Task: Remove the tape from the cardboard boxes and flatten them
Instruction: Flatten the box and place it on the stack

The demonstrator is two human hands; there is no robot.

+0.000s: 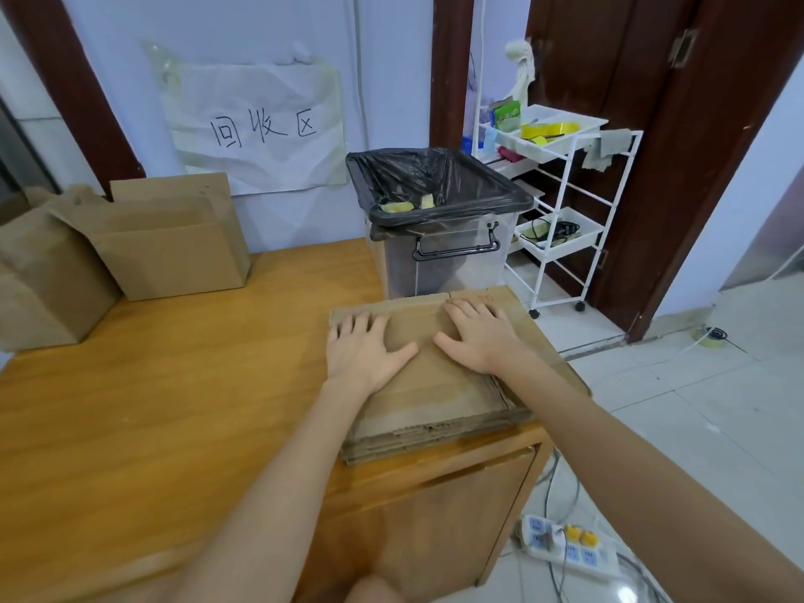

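Note:
A stack of flattened cardboard boxes [439, 406] lies on the right end of the wooden table [174, 406]. My left hand [363, 350] lies flat on the top sheet with fingers straight. My right hand [478, 330] presses flat beside it, fingers spread toward the far edge. Two opened cardboard boxes stand at the table's far left: one [174, 250] with its flaps up, another [48, 280] at the left edge.
A clear bin lined with a black bag [439, 211] stands behind the table and holds yellow tape scraps. A white wheeled rack [561, 198] stands to its right. A power strip [565, 546] and cables lie on the tiled floor.

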